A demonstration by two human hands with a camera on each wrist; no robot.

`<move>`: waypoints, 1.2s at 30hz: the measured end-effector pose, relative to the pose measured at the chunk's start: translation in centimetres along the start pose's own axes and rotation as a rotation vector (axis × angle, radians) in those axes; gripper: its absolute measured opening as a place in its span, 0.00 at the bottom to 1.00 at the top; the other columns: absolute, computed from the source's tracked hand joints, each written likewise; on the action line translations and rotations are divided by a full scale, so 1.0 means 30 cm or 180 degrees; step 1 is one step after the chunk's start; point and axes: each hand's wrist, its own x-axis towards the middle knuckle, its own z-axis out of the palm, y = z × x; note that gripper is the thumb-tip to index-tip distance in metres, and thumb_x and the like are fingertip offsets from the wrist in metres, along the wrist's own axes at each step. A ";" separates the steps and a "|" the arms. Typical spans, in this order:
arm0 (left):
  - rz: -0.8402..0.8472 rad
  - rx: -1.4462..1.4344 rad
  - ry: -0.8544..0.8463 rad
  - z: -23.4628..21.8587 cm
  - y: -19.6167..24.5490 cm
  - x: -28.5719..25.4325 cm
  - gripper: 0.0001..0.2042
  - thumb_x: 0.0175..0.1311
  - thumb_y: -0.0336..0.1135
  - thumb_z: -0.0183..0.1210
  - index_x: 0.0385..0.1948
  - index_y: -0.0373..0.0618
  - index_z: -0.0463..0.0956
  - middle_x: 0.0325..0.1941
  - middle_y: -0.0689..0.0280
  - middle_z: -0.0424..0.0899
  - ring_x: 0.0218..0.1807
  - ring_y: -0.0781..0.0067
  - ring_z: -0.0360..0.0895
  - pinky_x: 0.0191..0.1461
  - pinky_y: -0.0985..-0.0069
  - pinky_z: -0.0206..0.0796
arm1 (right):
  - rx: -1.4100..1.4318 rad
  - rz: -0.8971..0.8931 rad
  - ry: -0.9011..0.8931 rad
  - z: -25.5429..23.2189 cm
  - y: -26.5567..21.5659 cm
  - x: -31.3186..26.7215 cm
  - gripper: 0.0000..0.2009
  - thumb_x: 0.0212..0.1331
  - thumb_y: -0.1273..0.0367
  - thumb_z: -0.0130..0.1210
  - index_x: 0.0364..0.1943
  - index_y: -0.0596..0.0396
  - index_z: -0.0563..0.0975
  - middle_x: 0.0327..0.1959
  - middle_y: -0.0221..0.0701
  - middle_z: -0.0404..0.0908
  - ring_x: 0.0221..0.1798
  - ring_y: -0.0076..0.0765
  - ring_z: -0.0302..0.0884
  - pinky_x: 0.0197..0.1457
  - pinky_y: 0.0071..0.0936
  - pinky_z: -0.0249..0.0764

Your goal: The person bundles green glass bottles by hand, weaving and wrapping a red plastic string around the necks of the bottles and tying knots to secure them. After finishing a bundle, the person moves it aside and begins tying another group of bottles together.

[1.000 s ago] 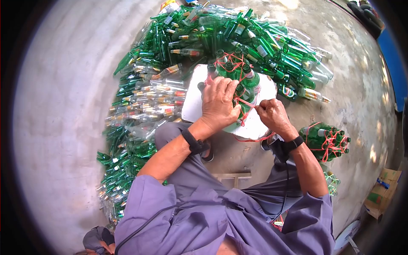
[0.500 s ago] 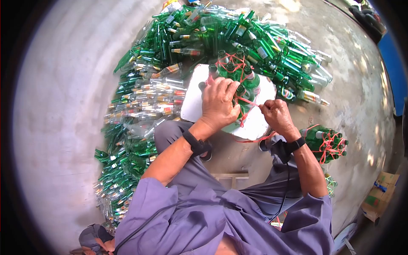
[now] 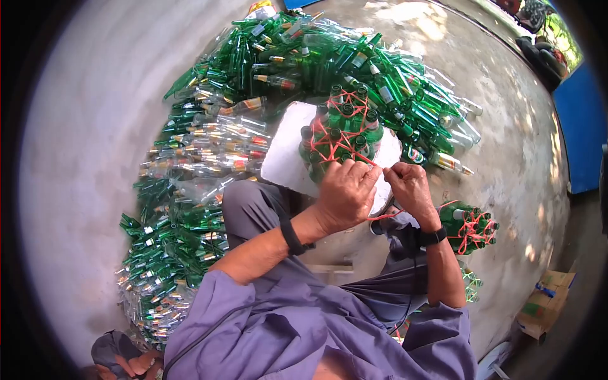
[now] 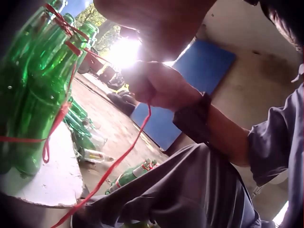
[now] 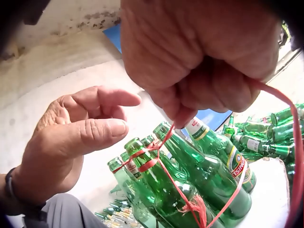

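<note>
Several green glass bottles (image 3: 375, 134) stand upright in a cluster on a white slab (image 3: 283, 149). Red plastic string (image 3: 334, 144) criss-crosses their necks. At the near side of the cluster is my left hand (image 3: 347, 196); in the right wrist view its thumb (image 5: 102, 132) and forefinger stand apart with nothing between them. My right hand (image 3: 411, 193) is just to the right, its curled fingers pinching the string, which rises taut from a bottle neck (image 5: 137, 147). A loose length of the string (image 4: 124, 154) hangs down from the right fist.
Heaps of loose green bottles (image 3: 323, 63) and clear bottles (image 3: 215, 145) lie beyond and to the left of the slab. A tied bundle of bottles (image 3: 465, 228) rests on the floor at right. Farther right are a cardboard box (image 3: 544, 304) and a blue panel (image 3: 579, 126).
My left hand has come off the bottle tops and moved toward me, close to the right hand, uncovering the string lattice. The right hand still grips the string, slightly lower in view.
</note>
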 end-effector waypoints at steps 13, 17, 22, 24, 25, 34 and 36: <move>-0.0564 -0.1358 0.0187 0.187 -0.048 -0.008 0.04 0.61 0.25 0.61 0.36 0.38 0.81 0.31 0.58 0.79 0.32 0.54 0.81 0.34 0.65 0.75 | 0.0401 0.0513 -0.0639 -0.056 -0.021 0.038 0.17 0.67 0.61 0.58 0.29 0.65 0.84 0.16 0.25 0.74 0.23 0.16 0.65 0.27 0.24 0.63; -0.0389 -0.1218 -0.0042 0.209 -0.074 -0.028 0.03 0.61 0.25 0.61 0.34 0.39 0.81 0.31 0.58 0.79 0.31 0.55 0.81 0.34 0.64 0.75 | 0.0521 0.0429 -0.0669 0.008 0.093 0.096 0.20 0.69 0.58 0.57 0.33 0.67 0.84 0.17 0.28 0.75 0.24 0.18 0.67 0.27 0.27 0.65; -0.0209 -0.1331 0.0136 0.227 -0.088 -0.015 0.03 0.60 0.25 0.61 0.34 0.39 0.81 0.33 0.57 0.81 0.32 0.55 0.82 0.35 0.65 0.76 | 0.0377 0.0625 -0.1189 0.069 0.004 0.168 0.17 0.69 0.60 0.59 0.34 0.63 0.86 0.21 0.23 0.79 0.26 0.15 0.70 0.28 0.23 0.66; -0.0022 -0.1194 0.0147 0.231 -0.095 -0.014 0.04 0.59 0.24 0.61 0.35 0.39 0.82 0.34 0.56 0.82 0.33 0.55 0.82 0.37 0.65 0.77 | 0.1044 0.1141 -0.1362 0.073 -0.039 0.184 0.15 0.67 0.62 0.60 0.35 0.63 0.86 0.23 0.23 0.80 0.26 0.14 0.70 0.28 0.21 0.67; -0.0023 -0.1190 0.0148 0.234 -0.097 -0.015 0.04 0.59 0.24 0.61 0.35 0.39 0.82 0.34 0.56 0.82 0.33 0.55 0.82 0.37 0.65 0.77 | 0.1189 0.1074 -0.1332 0.102 0.006 0.198 0.14 0.65 0.63 0.62 0.34 0.63 0.86 0.24 0.23 0.81 0.25 0.14 0.70 0.27 0.21 0.68; -0.0318 -0.1312 0.0150 0.180 -0.071 -0.034 0.06 0.56 0.24 0.61 0.34 0.40 0.82 0.33 0.59 0.81 0.34 0.57 0.81 0.37 0.66 0.76 | 0.0189 0.0540 -0.1164 0.131 0.008 0.214 0.14 0.62 0.66 0.60 0.27 0.65 0.83 0.18 0.28 0.77 0.22 0.19 0.70 0.24 0.27 0.67; -0.0439 -0.0805 0.0229 0.096 -0.049 -0.028 0.06 0.53 0.24 0.64 0.33 0.41 0.82 0.31 0.62 0.81 0.33 0.57 0.80 0.36 0.66 0.74 | 0.0113 0.0394 -0.1014 0.141 0.013 0.209 0.15 0.62 0.66 0.58 0.25 0.66 0.81 0.17 0.29 0.77 0.21 0.20 0.71 0.23 0.27 0.68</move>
